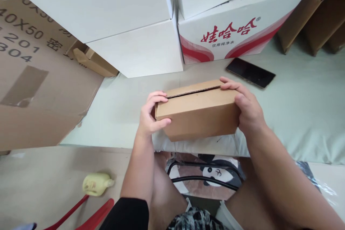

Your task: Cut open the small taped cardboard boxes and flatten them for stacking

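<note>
And there's your left hand (148,115), grip wrapped around one end of the brown cardboard box (199,122), while your right hand (250,112) grasps the opposite end! You've got that box on the near side of the red-and-white carton (231,50), over the pale green cloth (118,115), a dark slit (196,92) running along its top. The black phone (250,72) lies screen up, just in front of that same carton.

**Plain brown cardboard box (199,113), not quite closed**

Got a skinny dark gap running lengthwise across the top. Held at both ends, kinda askew, by the front edge of the pale green cloth (113,122).
</note>
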Available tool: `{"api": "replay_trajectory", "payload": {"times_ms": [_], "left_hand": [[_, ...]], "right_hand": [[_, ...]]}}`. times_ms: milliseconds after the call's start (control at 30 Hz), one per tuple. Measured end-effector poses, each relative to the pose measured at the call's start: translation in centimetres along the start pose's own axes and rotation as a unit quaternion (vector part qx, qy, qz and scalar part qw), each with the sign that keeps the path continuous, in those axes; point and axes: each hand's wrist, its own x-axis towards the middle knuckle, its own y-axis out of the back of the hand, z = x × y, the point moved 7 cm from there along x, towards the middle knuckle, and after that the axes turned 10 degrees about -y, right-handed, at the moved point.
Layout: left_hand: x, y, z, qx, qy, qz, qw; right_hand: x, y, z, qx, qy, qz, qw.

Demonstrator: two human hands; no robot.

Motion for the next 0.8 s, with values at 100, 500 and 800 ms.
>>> {"api": "replay_trajectory", "payload": {"times_ms": [100,500,800], "left_hand": [[0.0,0.4,-0.5,-0.040,0.063,0.066,0.995],[-4.3,-1.7,-3.4,-0.262,0.543,0.202,0.772],[-5.2,-3.9,-2.0,-0.294,0.557,0.178,0.756]], "right_hand": [[-0.3,-0.6,0.5,0.027,-0.020,-0.048,0.998],[-4.0,-2.4,-5.5,-0.110,0.220,-0.228,0.942],[-4.0,-1.5,-3.8,-0.004,-0.020,-0.017,1.000]]}}
